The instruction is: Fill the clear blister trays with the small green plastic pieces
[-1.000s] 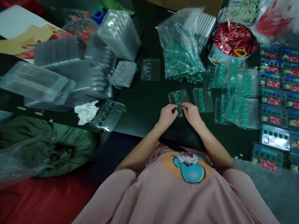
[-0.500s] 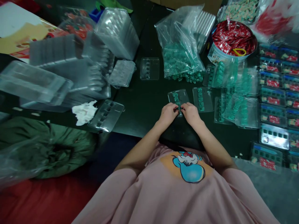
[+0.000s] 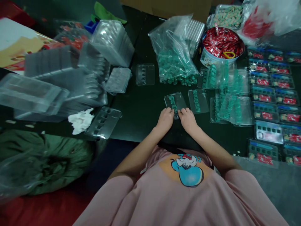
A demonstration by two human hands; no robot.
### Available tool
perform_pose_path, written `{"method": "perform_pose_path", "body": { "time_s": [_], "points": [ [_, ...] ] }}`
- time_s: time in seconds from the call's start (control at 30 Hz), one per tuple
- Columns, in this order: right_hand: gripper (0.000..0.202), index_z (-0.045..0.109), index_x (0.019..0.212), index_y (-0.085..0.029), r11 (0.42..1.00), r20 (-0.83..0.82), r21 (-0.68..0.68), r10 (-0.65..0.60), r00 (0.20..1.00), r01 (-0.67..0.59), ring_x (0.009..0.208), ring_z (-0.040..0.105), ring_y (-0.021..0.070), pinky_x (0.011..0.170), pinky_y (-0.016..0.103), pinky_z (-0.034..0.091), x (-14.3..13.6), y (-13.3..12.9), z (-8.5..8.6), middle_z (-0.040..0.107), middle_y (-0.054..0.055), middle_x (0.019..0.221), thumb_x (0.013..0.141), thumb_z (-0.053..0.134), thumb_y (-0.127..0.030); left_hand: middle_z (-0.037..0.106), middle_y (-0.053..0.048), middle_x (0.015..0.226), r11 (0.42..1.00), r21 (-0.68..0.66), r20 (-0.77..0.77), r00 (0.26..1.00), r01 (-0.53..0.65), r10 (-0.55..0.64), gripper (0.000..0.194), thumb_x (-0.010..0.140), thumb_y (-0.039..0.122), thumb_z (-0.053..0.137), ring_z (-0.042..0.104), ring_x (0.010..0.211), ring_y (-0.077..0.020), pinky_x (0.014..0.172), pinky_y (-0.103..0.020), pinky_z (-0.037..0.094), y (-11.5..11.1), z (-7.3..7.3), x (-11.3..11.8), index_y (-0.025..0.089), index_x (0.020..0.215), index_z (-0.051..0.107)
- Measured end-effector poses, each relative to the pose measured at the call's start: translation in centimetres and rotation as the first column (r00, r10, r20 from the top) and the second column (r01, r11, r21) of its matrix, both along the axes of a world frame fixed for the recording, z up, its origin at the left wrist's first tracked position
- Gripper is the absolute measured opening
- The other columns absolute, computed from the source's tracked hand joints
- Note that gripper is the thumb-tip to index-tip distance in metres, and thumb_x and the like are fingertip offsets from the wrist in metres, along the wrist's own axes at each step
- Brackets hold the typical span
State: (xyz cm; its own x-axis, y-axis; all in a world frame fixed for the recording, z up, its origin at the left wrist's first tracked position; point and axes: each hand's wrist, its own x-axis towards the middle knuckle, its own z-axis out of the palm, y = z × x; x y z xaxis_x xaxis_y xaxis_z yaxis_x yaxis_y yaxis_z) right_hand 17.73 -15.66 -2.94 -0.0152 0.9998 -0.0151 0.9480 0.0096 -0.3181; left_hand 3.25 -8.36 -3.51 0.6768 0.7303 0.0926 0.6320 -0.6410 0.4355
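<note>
A clear plastic tray (image 3: 181,101) with a line of green pieces (image 3: 172,102) lies on the dark table in front of me. At its near edge, my left hand (image 3: 166,119) is closed, fingertips at the lower end of the line. My right hand (image 3: 187,118) is closed too, close beside it on the same tray. What the fingertips pinch, if anything, is too small to make out. Just to the right lies another tray (image 3: 204,102) with a full line of green pieces. A clear bag of green pieces (image 3: 174,64) lies open beyond.
Stacked clear trays (image 3: 63,72) and white crumpled material (image 3: 80,121) are at the left. One tray (image 3: 145,74) lies behind my hands. Filled green trays (image 3: 235,108), a tub of red packets (image 3: 222,44) and rows of packed trays (image 3: 264,95) stand to the right.
The whole view has shifted, so the table items sit slightly further left and lower. Both hands stay at the near edge of the tray, with their fingers slightly moved.
</note>
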Motion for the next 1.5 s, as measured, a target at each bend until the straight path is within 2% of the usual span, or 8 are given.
{"method": "perform_pose_path", "body": {
  "time_s": [0.3, 0.53, 0.7, 0.87, 0.97, 1.13, 1.33, 1.5],
  "points": [
    [0.031, 0.067, 0.114, -0.015, 0.985, -0.22, 0.114, -0.105, 0.97, 0.133, 0.099, 0.055, 0.0242, 0.089, 0.036, 0.044, 3.6, 2.2, 0.5, 0.063, 0.013, 0.105, 0.095, 0.043, -0.014, 0.067, -0.008, 0.094, 0.994, -0.071, 0.317, 0.943, -0.082, 0.1, 0.022, 0.093, 0.024, 0.052, 0.062, 0.09, -0.0187, 0.084, -0.032, 0.05, -0.5, -0.1, -2.4, 0.019, 0.097, 0.072],
    [0.03, 0.069, 0.112, -0.015, 0.949, -0.117, 0.159, -0.257, 0.959, 0.273, 0.103, 0.051, 0.0291, 0.087, 0.042, 0.042, 6.9, 10.2, 1.0, 0.062, 0.017, 0.111, 0.089, 0.049, -0.009, 0.07, -0.007, 0.097, 0.98, -0.131, 0.403, 0.895, -0.149, 0.19, 0.019, 0.09, 0.022, 0.056, 0.066, 0.089, -0.017, 0.082, -0.031, 0.053, 1.4, 1.1, -2.1, 0.018, 0.097, 0.073],
    [0.017, 0.071, 0.095, -0.011, 0.917, -0.04, 0.12, -0.379, 0.924, 0.381, 0.102, 0.053, 0.0307, 0.084, 0.043, 0.043, 7.6, 14.7, 0.7, 0.064, 0.021, 0.103, 0.083, 0.06, -0.01, 0.071, -0.007, 0.096, 0.979, -0.143, 0.444, 0.874, -0.145, 0.194, 0.018, 0.09, 0.022, 0.057, 0.067, 0.089, -0.0171, 0.081, -0.031, 0.053, 2.7, 2.4, -1.7, 0.019, 0.095, 0.074],
    [0.013, 0.07, 0.089, -0.013, 0.928, -0.063, 0.101, -0.355, 0.933, 0.36, 0.095, 0.058, 0.0261, 0.084, 0.04, 0.046, 7.6, 14.9, 0.9, 0.066, 0.018, 0.099, 0.081, 0.06, -0.012, 0.072, -0.007, 0.095, 0.952, -0.262, 0.487, 0.83, -0.158, 0.272, 0.017, 0.087, 0.024, 0.06, 0.067, 0.088, -0.018, 0.08, -0.032, 0.054, 3.3, 2.7, -0.7, 0.02, 0.092, 0.075],
    [0.012, 0.069, 0.088, -0.016, 0.955, -0.273, 0.052, -0.267, 0.924, 0.291, 0.082, 0.06, 0.0196, 0.08, 0.034, 0.047, 7.0, 12.9, 1.7, 0.066, 0.009, 0.09, 0.081, 0.06, -0.019, 0.074, -0.008, 0.097, 0.846, -0.512, 0.522, 0.729, -0.148, 0.444, 0.02, 0.084, 0.027, 0.064, 0.068, 0.088, -0.0189, 0.082, -0.033, 0.054, 3.9, 2.4, 0.3, 0.018, 0.098, 0.075],
    [0.019, 0.066, 0.091, -0.017, 0.993, -0.699, 0.061, -0.033, 0.714, 0.106, 0.074, 0.058, 0.014, 0.072, 0.028, 0.046, 4.5, 8.1, 3.0, 0.064, 0.001, 0.082, 0.081, 0.061, -0.033, 0.074, -0.01, 0.097, 0.578, -0.816, 0.488, 0.565, 0.025, 0.665, 0.039, 0.076, 0.035, 0.073, 0.068, 0.085, -0.0182, 0.075, -0.031, 0.054, 4.6, 2.1, 1.7, 0.015, 0.108, 0.071],
    [0.018, 0.062, 0.085, -0.018, 0.997, -0.827, -0.026, -0.064, 0.559, 0.075, 0.071, 0.055, 0.0119, 0.068, 0.026, 0.042, 2.6, 4.6, 2.5, 0.062, -0.001, 0.078, 0.077, 0.065, -0.033, 0.069, -0.005, 0.082, 0.575, -0.816, 0.482, 0.614, 0.055, 0.626, 0.035, 0.065, 0.036, 0.078, 0.063, 0.074, -0.0147, 0.069, -0.029, 0.051, 3.2, 2.0, 1.3, 0.014, 0.091, 0.072],
    [0.027, 0.06, 0.087, -0.02, 0.973, -0.959, -0.223, -0.23, 0.168, 0.057, 0.066, 0.052, 0.0099, 0.058, 0.022, 0.036, 1.9, 3.0, 1.7, 0.061, -0.002, 0.076, 0.077, 0.068, -0.043, 0.064, 0.0, 0.074, 0.53, -0.837, 0.486, 0.627, 0.135, 0.609, 0.026, 0.061, 0.025, 0.078, 0.059, 0.069, -0.011, 0.07, -0.026, 0.049, 1.8, 2.3, 0.3, 0.015, 0.084, 0.07]
  ]
}}
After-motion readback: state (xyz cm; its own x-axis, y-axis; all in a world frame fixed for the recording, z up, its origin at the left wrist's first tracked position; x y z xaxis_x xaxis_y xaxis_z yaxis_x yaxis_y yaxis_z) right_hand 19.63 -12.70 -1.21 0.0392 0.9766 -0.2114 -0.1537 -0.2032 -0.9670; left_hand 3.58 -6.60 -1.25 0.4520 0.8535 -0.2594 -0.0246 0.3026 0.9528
